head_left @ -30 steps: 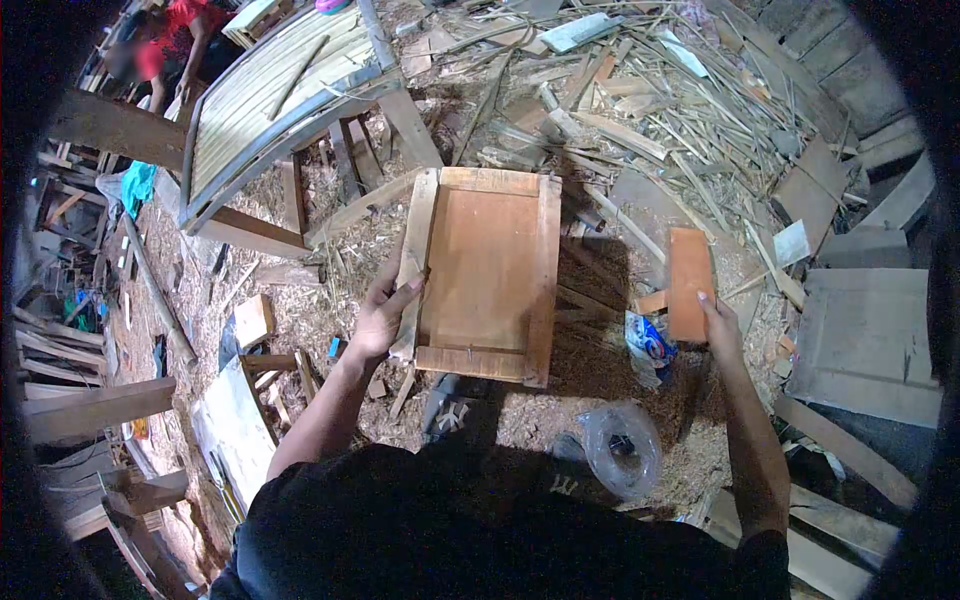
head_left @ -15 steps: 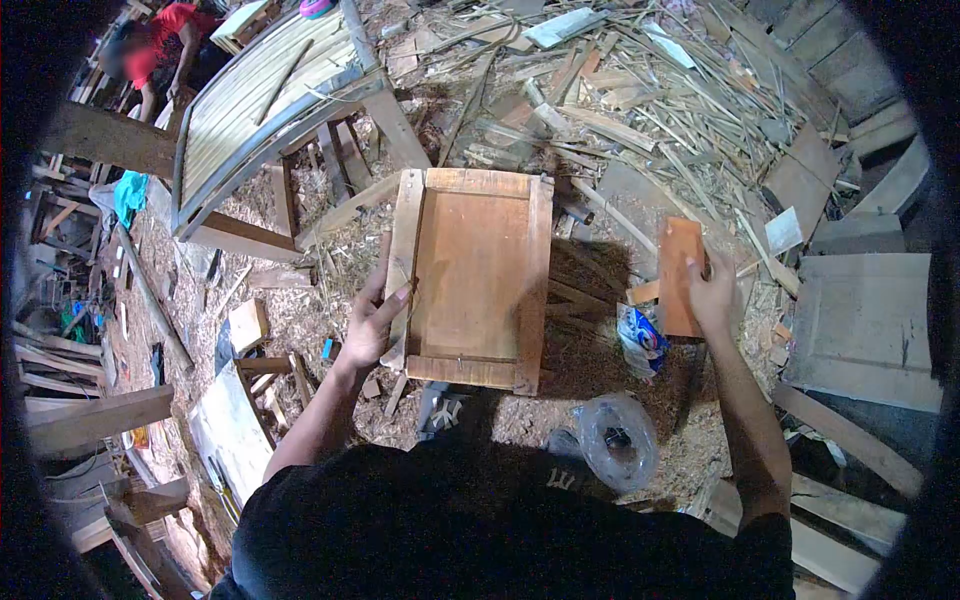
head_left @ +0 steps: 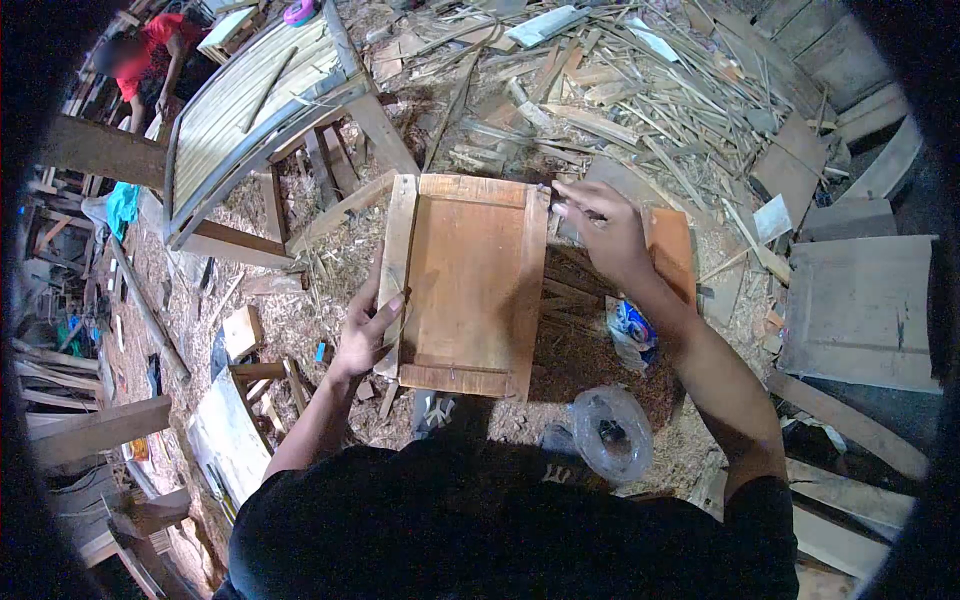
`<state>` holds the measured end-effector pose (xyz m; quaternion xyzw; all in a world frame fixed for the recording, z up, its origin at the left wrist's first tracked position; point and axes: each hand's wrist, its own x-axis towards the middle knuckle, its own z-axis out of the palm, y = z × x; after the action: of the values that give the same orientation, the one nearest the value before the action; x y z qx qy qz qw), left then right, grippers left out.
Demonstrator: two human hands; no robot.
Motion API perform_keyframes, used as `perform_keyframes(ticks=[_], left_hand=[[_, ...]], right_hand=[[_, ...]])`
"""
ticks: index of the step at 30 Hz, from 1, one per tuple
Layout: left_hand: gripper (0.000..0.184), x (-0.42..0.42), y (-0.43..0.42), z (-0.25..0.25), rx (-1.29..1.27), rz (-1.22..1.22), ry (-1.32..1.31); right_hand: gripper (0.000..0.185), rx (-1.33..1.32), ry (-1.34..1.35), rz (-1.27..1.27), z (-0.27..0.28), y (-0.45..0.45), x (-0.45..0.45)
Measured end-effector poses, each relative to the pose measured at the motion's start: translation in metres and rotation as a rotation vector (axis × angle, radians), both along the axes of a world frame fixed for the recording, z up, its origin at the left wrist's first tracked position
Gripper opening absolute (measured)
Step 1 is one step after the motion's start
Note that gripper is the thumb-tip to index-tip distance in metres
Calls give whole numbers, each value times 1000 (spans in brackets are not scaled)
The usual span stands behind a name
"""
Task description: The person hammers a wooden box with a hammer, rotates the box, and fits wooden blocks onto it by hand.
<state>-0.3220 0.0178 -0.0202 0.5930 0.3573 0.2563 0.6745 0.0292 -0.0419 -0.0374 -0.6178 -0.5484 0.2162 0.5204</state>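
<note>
A framed wooden panel is held up in front of me, with its orange-brown face toward the camera. My left hand grips its left edge, thumb on the front. At the top right corner of the frame is my right hand, fingers bent close to the corner; whether they pinch something small there is unclear. Behind my right forearm, the flat orange board lies partly hidden. A blue and white packet is just below that board.
A clear plastic bag lies near my feet. Wood scraps cover the ground ahead. A slatted frame stands front left, with a person in red beyond it. Grey panels lie at the right.
My right hand has let go of the orange board and moved left and up to the panel's top right corner. My left hand still holds the panel, which has shifted slightly left in view.
</note>
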Motion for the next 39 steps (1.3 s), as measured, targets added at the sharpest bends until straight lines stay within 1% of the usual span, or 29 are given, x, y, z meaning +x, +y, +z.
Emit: perform_keyframes(ticks=[4,6,7,9,12,14,16,18,20,22,24,28,30,31,33,34,36,37,39], left_hand=[[82,-2,0,0,76,6,91],[80,2,-2,5,56,-21,31],[80,-1,-1,1,61,-20,28],[79,-6,0,-10,-8,4,43],[80,-9,2,-18,10,-9,-10],[80,-9,1,-19,15,-5,3],[80,-7,0,-13,18,-4,14],[80,-7,-1,-3,-94,-20,69],[81,-6,-4,-3,-86,-13,52],[81,-7,-3,-7,-80,-8,35],[81,-8,-1,-10,18,-17,91],[85,-4,-5,-4,-54,-23,66],[87,-5,-4,-10,7,3,58],[87,-6,-4,-9,5,4,60],[79,-6,-4,-6,-74,-11,-19],[79,-6,-4,-5,-76,-11,-20],[79,-6,-4,-5,-47,-29,-25],[79,-7,-3,-5,-48,-29,-25],[79,-9,-2,-8,-71,-44,10]], right_hand=[[24,84,-19,7,3,13,-6],[21,80,-60,13,9,13,-6],[21,84,-63,14,8,14,-6],[17,89,-26,2,7,16,-6],[16,51,-33,-4,10,14,-5],[16,59,-39,-17,8,14,-6],[16,65,-47,-32,5,13,-7],[15,104,-49,-32,1,15,-9],[15,112,-68,-10,-7,16,-10],[17,118,-87,11,-2,15,-13],[19,-104,-29,9,4,10,-15],[20,-112,-66,-9,2,10,-18],[20,-75,162,-12,-9,14,-19],[20,-77,164,-12,-10,15,-17],[23,-17,68,22,-11,15,-12],[23,-19,68,22,-13,15,-12],[30,-219,468,50,-19,14,-12],[30,-220,468,50,-21,14,-9],[38,-378,475,160,-23,13,-1]])
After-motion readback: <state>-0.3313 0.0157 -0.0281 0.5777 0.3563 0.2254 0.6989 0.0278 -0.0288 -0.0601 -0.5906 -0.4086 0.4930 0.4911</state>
